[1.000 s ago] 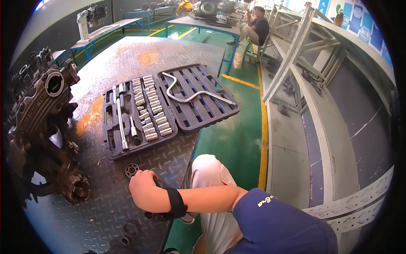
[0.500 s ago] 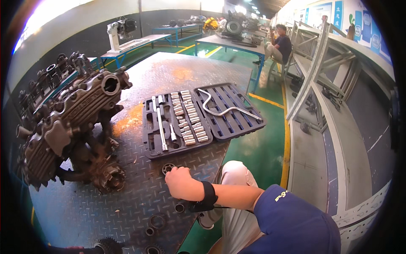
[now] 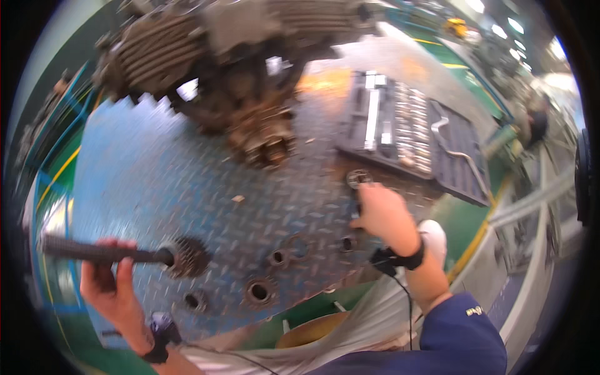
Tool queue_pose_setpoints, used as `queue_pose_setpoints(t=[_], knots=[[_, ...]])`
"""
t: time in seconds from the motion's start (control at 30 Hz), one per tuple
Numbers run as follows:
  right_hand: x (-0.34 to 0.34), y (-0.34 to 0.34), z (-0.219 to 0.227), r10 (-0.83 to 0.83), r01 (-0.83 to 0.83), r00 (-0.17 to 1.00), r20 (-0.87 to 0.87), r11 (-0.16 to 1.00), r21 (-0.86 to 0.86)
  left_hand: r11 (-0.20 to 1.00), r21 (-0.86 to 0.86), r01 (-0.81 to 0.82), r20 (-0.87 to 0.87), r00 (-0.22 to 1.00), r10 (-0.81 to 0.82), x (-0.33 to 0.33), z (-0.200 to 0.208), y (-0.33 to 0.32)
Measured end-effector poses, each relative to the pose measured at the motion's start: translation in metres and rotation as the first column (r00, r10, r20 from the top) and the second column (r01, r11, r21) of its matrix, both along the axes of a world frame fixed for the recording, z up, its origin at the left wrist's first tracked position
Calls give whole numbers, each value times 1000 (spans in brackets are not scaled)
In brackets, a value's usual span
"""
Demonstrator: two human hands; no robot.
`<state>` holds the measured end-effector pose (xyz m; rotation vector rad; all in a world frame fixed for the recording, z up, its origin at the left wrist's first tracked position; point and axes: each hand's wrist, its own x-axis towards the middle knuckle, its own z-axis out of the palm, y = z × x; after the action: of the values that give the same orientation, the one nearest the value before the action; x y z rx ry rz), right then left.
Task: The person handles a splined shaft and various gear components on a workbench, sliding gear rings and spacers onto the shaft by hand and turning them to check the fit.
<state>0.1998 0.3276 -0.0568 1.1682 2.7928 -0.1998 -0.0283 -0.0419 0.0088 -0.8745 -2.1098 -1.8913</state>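
Diamond-plate steel forms the table [image 3: 187,181]. A geared shaft [image 3: 125,255] is gripped by the left hand [image 3: 109,290]. A small round part [image 3: 359,179] is touched by the right hand [image 3: 382,212], fingers curled. Beyond both hands sit an engine [image 3: 231,69] and a socket set [image 3: 412,131].

On the worktop [image 3: 187,187], the engine [image 3: 237,75] lies behind, the socket case [image 3: 406,125] to its right, the gear [image 3: 187,256] front-left.

A blue sleeve [image 3: 459,337] (right arm) and 2 black wristbands [image 3: 409,259] with thin cables.
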Motion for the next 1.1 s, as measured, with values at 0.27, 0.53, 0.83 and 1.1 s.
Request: queue_pose_setpoints(t=[0.27,0.53,0.83,1.1], knots=[[0,-9,6,325,-339,938,-122,932,-124,998,43,-46,-50,998,48,9,7,-7],[-54,-96,71,576,-688,713,-399,684,-244,998,-44,-39,-112,993,34,9,6,-4],[-172,-197,22,560,-876,460,-689,415,-247,995,-102,-2,-201,979,-18,7,15,-6],[-170,-209,19,457,-858,460,-762,450,-249,998,-65,-16,-221,975,1,-1,16,-11]])
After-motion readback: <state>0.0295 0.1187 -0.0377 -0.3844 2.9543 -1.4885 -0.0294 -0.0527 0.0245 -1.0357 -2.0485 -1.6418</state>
